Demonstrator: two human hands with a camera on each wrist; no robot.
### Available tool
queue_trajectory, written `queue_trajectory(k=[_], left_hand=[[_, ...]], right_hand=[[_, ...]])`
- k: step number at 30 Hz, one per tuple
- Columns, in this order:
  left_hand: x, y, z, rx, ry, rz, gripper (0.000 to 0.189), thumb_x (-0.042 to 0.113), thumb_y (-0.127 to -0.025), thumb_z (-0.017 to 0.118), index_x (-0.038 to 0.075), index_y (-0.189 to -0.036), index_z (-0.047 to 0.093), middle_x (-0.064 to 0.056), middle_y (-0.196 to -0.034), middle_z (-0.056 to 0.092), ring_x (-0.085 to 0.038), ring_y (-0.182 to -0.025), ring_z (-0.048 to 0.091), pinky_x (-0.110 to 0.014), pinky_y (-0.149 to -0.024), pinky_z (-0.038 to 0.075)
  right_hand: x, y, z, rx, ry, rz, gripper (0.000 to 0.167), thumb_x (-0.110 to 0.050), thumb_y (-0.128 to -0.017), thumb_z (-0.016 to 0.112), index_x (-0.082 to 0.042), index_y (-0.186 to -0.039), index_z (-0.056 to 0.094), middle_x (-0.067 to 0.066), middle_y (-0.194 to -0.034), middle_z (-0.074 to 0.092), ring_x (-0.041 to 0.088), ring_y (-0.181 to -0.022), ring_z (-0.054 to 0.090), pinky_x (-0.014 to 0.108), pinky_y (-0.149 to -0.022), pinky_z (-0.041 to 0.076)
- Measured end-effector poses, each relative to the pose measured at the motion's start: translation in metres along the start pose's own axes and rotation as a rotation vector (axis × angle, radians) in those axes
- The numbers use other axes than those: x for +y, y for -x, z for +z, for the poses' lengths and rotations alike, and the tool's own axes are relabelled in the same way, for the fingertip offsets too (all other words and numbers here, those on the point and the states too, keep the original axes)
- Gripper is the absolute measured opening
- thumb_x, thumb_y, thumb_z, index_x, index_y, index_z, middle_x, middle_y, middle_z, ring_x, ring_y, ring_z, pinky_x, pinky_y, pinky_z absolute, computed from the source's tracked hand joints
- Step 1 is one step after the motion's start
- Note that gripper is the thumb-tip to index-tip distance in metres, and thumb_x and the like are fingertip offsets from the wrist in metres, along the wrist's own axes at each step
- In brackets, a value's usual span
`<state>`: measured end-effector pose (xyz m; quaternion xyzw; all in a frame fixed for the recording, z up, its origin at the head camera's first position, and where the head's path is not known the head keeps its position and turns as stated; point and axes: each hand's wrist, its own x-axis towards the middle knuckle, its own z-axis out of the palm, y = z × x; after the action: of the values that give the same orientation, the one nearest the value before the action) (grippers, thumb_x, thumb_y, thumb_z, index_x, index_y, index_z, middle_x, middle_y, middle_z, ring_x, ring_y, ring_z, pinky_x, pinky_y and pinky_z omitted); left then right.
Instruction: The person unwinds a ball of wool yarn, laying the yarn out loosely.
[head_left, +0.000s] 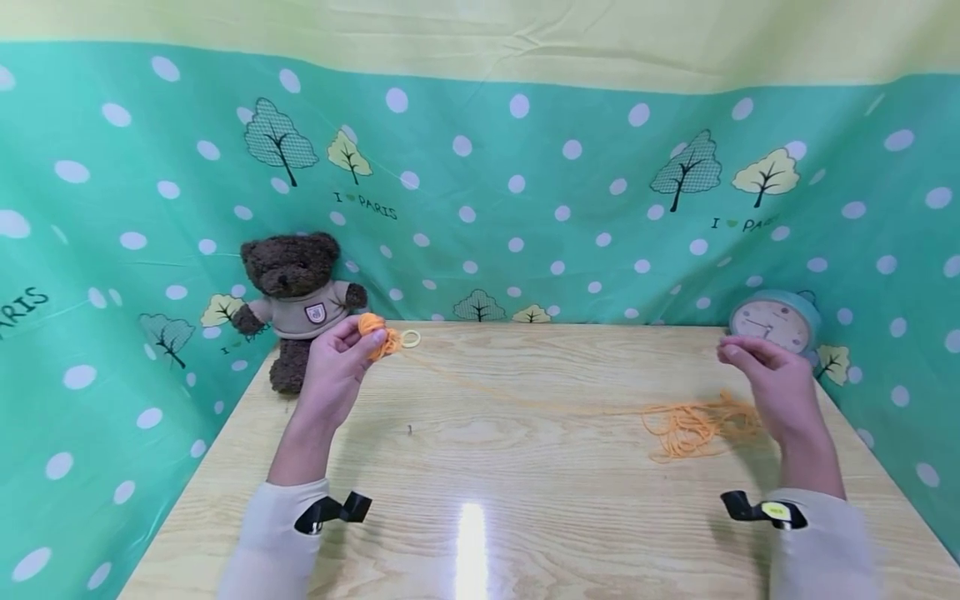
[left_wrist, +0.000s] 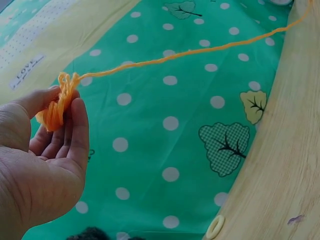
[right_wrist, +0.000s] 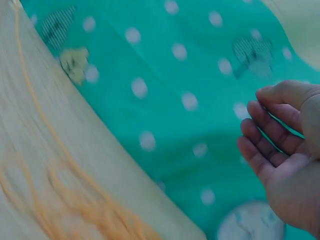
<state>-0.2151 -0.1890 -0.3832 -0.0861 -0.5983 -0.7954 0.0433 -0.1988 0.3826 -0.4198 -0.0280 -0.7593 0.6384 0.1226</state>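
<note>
My left hand [head_left: 337,367] pinches a small wound bundle of orange yarn [head_left: 377,337] between thumb and fingers. From it a single yarn strand [left_wrist: 175,56] runs to the right, down to a loose heap of the same yarn [head_left: 693,427] on the table. Above and beyond that heap is my right hand [head_left: 776,383]. The right wrist view shows its fingers [right_wrist: 272,132] loosely bent, thumb near the index finger, with nothing between them. Near the bundle in the head view, a pale yellow ring [head_left: 410,338] lies on the table.
A brown teddy bear [head_left: 296,300] in a beige top sits at the back left, close behind my left hand. At the back right stands a round light-blue clock [head_left: 776,321]. A green dotted curtain [head_left: 517,212] borders the wooden table [head_left: 480,475].
</note>
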Motion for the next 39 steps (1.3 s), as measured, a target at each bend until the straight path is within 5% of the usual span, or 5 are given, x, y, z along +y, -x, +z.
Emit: queue_trajectory(k=[17,25,39], left_hand=[[-0.001,-0.001,0.003,0.016,-0.013,-0.028,0.016,0.008,-0.099,0.069,0.012,-0.115,0.065,0.006,-0.101,0.073,-0.004,-0.094,0.071,-0.017,-0.084,0.059],[-0.002,-0.001,0.004,0.018,-0.018,-0.032,0.018,0.007,-0.099,0.069,0.009,-0.116,0.065,0.006,-0.100,0.074,-0.004,-0.093,0.071,-0.017,-0.083,0.059],[0.001,0.001,0.003,0.025,-0.016,-0.021,0.017,0.007,-0.099,0.069,0.010,-0.115,0.064,0.006,-0.100,0.074,-0.004,-0.094,0.072,-0.017,-0.084,0.059]], right_hand=[[-0.043,-0.014,0.135,-0.221,-0.120,-0.193,0.028,-0.018,-0.100,0.070,0.003,-0.118,0.071,-0.010,-0.101,0.074,0.006,-0.097,0.068,0.015,-0.088,0.056],[-0.051,-0.012,0.176,-0.266,-0.122,-0.177,0.039,-0.021,-0.099,0.072,0.011,-0.121,0.066,-0.010,-0.100,0.073,0.007,-0.097,0.067,0.018,-0.088,0.057],[-0.063,0.001,0.248,-0.378,-0.216,-0.190,0.031,-0.017,-0.098,0.073,0.007,-0.118,0.069,-0.004,-0.104,0.071,0.010,-0.098,0.066,0.020,-0.087,0.058]])
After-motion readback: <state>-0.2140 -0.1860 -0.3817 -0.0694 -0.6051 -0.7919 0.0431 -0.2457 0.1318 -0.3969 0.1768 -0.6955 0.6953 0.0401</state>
